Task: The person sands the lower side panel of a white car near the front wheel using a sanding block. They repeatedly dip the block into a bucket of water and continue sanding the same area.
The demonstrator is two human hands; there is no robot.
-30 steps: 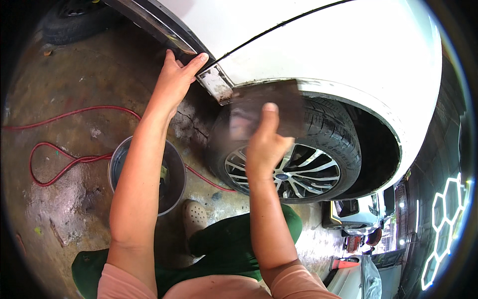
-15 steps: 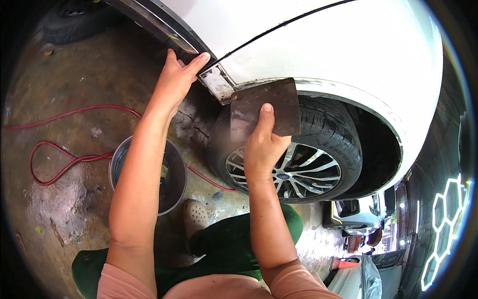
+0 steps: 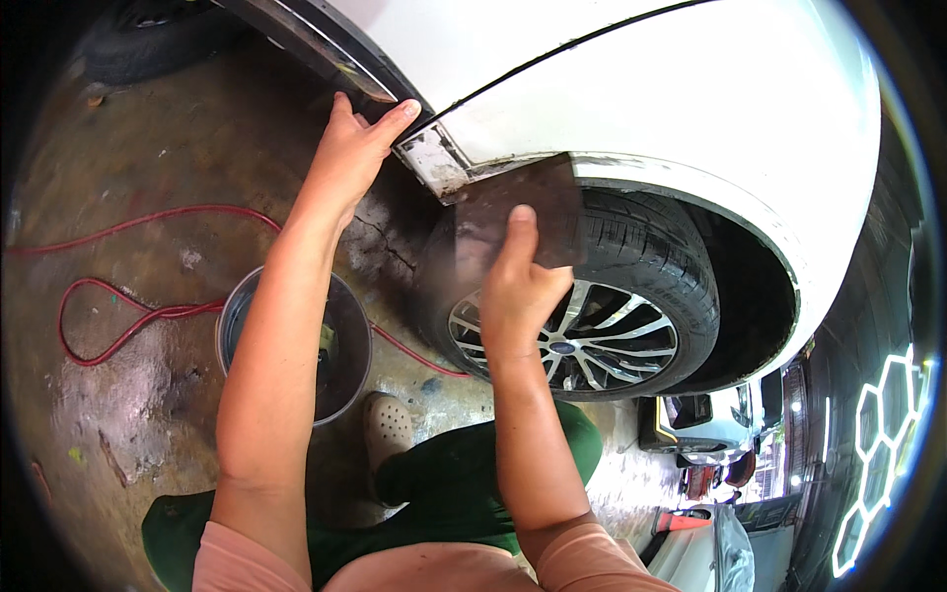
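Observation:
My right hand (image 3: 523, 296) is closed on a dark, square sheet of sandpaper (image 3: 518, 202), thumb flat on its face and the other fingers hidden behind. The sheet's upper edge lies at the white car's wheel arch lip (image 3: 631, 168), overlapping the tyre (image 3: 646, 247) from my view; it is slightly blurred. Further left, my left hand (image 3: 360, 148) grips the end of the black sill trim (image 3: 390, 99), its thumb on top and its fingertips partly out of sight underneath. Between the hands is a scuffed, bare-looking patch (image 3: 434, 163) on the lower body corner.
A grey bucket (image 3: 345, 370) stands on the wet floor behind my left forearm. A red hose (image 3: 128, 316) loops around it and runs toward the wheel. A loose tyre (image 3: 148, 54) lies at the far left. Another car (image 3: 710, 419) and an orange cone (image 3: 681, 521) are at the right.
My right hand and the sandpaper have shifted slightly left along the arch, and the sheet is tilted a little more. My left hand stays on the sill trim.

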